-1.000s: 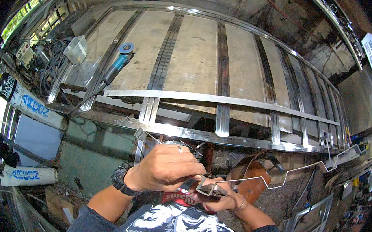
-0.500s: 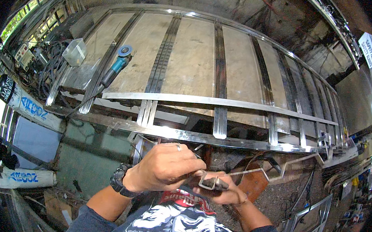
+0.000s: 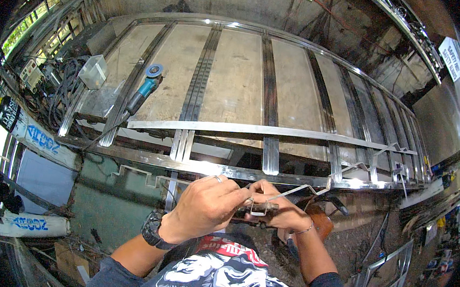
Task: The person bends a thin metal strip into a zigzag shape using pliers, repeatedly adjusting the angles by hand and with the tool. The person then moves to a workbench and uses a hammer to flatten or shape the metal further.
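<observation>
A thin metal strip with squared zigzag bends [image 3: 320, 192] runs through both hands in front of my chest. One end reaches out past my left wrist, the other slants up to the right across the metal frame [image 3: 222, 169]. My left hand [image 3: 200, 204], wearing a dark wristwatch [image 3: 156, 229], is closed with its fingertips pinching the strip. My right hand [image 3: 288, 214] is closed around the strip near a U-shaped bend [image 3: 259, 208]. A dark, bar-like piece shows at that bend; its kind is unclear.
The long shiny frame with crossbars lies ahead, a flat metal bar [image 3: 231, 128] along it. On the frame's left rest a teal angle grinder [image 3: 146, 88] and a clear plastic container [image 3: 93, 71]. Cables [image 3: 62, 88] tangle farther left. A smaller metal frame [image 3: 388, 272] stands at lower right.
The bent strip has turned and risen: its left end now shows beyond my left hand, and its right part lies over the frame. My right hand has moved up, closer to my left.
</observation>
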Tool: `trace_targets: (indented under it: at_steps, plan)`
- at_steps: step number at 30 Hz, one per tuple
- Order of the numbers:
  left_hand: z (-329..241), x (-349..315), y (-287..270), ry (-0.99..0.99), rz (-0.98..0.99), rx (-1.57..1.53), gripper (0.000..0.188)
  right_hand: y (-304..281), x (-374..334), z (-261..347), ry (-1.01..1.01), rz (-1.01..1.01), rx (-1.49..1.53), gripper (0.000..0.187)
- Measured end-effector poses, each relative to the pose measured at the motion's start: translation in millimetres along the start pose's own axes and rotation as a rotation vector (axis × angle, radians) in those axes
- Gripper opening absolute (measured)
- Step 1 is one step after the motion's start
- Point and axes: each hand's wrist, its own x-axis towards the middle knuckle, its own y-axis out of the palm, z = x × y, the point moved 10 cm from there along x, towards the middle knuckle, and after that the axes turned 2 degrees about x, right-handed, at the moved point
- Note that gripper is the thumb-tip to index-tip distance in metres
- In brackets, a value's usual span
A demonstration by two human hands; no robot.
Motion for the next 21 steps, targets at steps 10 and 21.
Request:
trace_targets:
  at_steps: [10,21]
  plan:
    - [1.6,-0.6,-1.7,-0.033,-0.045,-0.061,0.032,22.5,4.9,-12.8,0.075,0.017,-0.013,0.016]
    - [3.2,-15.1,2.3,-0.105,-0.084,-0.048,0.031,39.7,6.7,-12.5,-0.08,0.024,0.078,0.032]
